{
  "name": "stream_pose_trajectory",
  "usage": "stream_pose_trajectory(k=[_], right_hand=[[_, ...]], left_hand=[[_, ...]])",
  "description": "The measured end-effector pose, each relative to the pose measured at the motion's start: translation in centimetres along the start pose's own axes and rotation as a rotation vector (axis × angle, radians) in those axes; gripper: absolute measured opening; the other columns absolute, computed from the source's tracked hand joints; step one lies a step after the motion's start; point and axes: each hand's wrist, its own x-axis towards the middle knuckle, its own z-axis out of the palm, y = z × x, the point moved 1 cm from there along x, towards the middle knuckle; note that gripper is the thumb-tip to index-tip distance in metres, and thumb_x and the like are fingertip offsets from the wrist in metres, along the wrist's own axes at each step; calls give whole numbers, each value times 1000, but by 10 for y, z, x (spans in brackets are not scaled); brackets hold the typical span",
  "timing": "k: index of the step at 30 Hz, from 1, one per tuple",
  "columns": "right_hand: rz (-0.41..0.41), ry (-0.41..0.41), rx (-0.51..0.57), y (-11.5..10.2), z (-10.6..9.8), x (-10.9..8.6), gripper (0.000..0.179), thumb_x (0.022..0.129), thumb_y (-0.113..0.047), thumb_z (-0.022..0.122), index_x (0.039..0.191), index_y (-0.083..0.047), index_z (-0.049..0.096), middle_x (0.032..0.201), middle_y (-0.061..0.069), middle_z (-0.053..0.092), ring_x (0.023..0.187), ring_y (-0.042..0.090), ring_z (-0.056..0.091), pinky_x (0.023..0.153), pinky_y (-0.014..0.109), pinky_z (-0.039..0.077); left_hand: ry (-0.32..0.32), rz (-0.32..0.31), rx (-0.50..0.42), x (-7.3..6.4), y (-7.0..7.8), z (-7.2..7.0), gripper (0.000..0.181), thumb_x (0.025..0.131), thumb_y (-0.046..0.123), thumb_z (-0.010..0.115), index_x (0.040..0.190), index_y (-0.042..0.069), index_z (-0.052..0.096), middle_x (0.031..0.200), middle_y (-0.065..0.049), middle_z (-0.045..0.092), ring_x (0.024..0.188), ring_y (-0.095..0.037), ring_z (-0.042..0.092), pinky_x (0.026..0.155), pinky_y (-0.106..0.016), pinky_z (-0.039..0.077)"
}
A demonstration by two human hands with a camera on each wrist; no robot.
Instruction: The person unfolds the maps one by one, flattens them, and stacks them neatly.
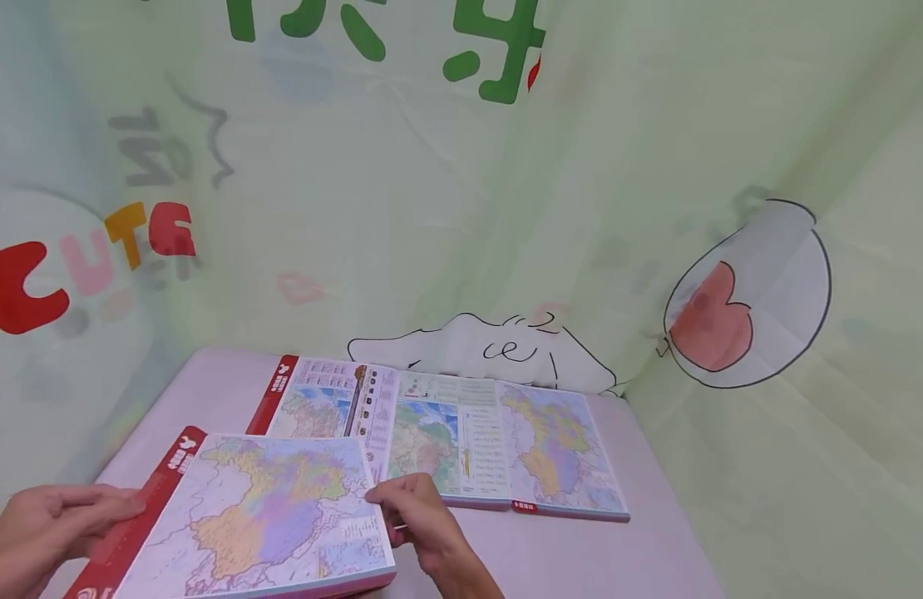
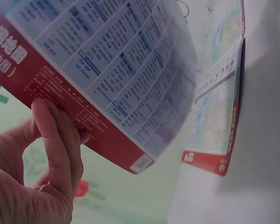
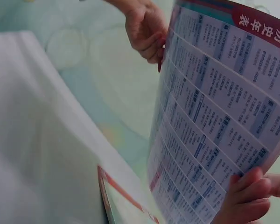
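Note:
A folded map [image 1: 267,516] with a red left strip and a coloured country map on its face is held up, tilted, over the near left of the table. My left hand [image 1: 65,524] pinches its red strip, thumb on top. At the opposite edge my right hand [image 1: 424,516] grips the map between thumb and fingers. Both wrist views show its underside, printed with columns of blue text; there the left fingers [image 2: 51,130] lie against the red band, and the right hand [image 3: 247,200] holds the lower edge.
Behind the held map, more map sheets lie in a row on the pale table [image 1: 566,557]: a red-edged one [image 1: 312,416], a green relief one [image 1: 427,441] and a coloured one [image 1: 559,449]. A printed curtain [image 1: 431,208] hangs round the table.

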Motion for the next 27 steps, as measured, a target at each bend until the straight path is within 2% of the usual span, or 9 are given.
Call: stream_pose_trajectory(k=[3, 6, 11, 14, 17, 22, 27], right_hand=[[-72, 93, -118, 1, -19, 7, 25, 96, -16, 71, 95, 7, 81, 59, -9, 60, 51, 4, 45, 49, 16, 38], [-143, 221, -240, 4, -39, 14, 24, 98, -20, 75, 92, 3, 81, 64, -7, 59, 60, 8, 51, 51, 19, 39], [-217, 425, -418, 8, -73, 21, 20, 99, -22, 78, 94, -3, 84, 83, 3, 70, 81, 15, 61, 62, 23, 54], [-242, 509, -486, 15, -92, 30, 19, 99, -19, 78, 96, -1, 83, 84, 8, 70, 77, 18, 63, 65, 25, 57], [-229, 591, -524, 22, -110, 44, 19, 97, -17, 81, 100, 2, 81, 83, 9, 69, 73, 18, 62, 65, 25, 54], [-185, 690, -540, 24, -126, 63, 23, 91, -13, 87, 103, 5, 78, 83, 10, 67, 76, 18, 60, 66, 26, 48], [-147, 757, -529, 34, -135, 75, 22, 90, -10, 87, 102, 6, 76, 84, 10, 66, 76, 20, 59, 66, 27, 48]], left_hand=[[0, 65, -35, 16, 11, 18, 69, 108, 44, 68, 148, -11, 58, 105, 4, 82, 87, -16, 79, 79, -34, 68], [18, 131, -31, 36, 20, 42, 69, 107, 43, 70, 149, -10, 57, 111, -4, 85, 87, -13, 80, 78, -28, 66], [96, 267, 21, 71, 33, 98, 63, 105, 32, 74, 146, -13, 58, 110, -17, 84, 82, -16, 80, 72, -24, 64], [112, 339, 24, 91, 38, 128, 54, 104, 23, 76, 142, -12, 62, 106, -21, 83, 81, -21, 81, 69, -27, 65], [129, 395, 49, 110, 44, 151, 48, 100, 19, 80, 136, -10, 68, 104, -22, 83, 80, -25, 82, 65, -32, 66], [159, 470, 81, 136, 49, 177, 42, 96, 17, 84, 127, -8, 72, 106, -26, 82, 84, -34, 83, 62, -33, 65], [175, 474, 86, 159, 46, 200, 36, 96, 14, 83, 123, -8, 74, 102, -25, 82, 80, -31, 82, 61, -31, 64]])
